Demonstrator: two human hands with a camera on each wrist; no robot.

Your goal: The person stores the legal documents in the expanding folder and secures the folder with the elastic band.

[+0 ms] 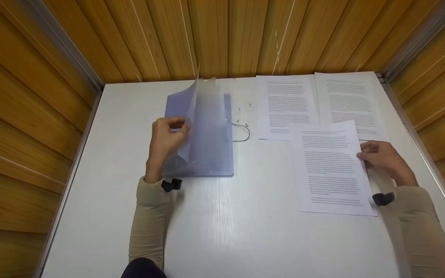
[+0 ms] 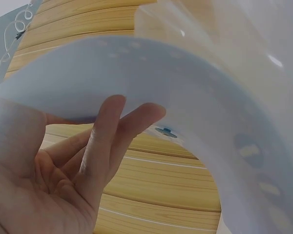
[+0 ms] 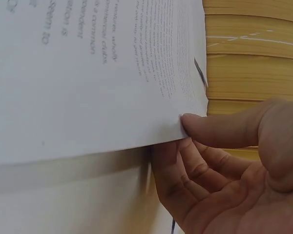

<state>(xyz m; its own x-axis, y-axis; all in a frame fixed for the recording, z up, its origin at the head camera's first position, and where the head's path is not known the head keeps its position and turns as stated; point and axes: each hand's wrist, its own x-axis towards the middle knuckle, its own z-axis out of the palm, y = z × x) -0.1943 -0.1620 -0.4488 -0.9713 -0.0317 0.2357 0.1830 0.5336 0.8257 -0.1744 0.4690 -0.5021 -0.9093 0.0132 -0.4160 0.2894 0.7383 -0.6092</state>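
Observation:
A translucent bluish folder (image 1: pixel 213 150) lies opened on the table, with its clear leaves partly raised. My left hand (image 1: pixel 168 135) pinches the edge of a lifted leaf (image 1: pixel 192 116); in the left wrist view that leaf (image 2: pixel 185 83) bends in a wide curve above the fingers (image 2: pixel 105 131). At the right, my right hand (image 1: pixel 384 156) holds a printed sheet (image 1: pixel 330 170) by its right edge. In the right wrist view the thumb (image 3: pixel 219 129) lies on top of the sheet (image 3: pixel 88 112) and the other fingers are beneath it.
Two more printed pages, a left one (image 1: pixel 288 108) and a right one (image 1: pixel 348 100), lie at the back right of the white table (image 1: pixel 245 231). A thin elastic loop (image 1: pixel 248 133) sticks out from the folder's right side. Wood-panelled walls (image 1: pixel 242 38) enclose the table.

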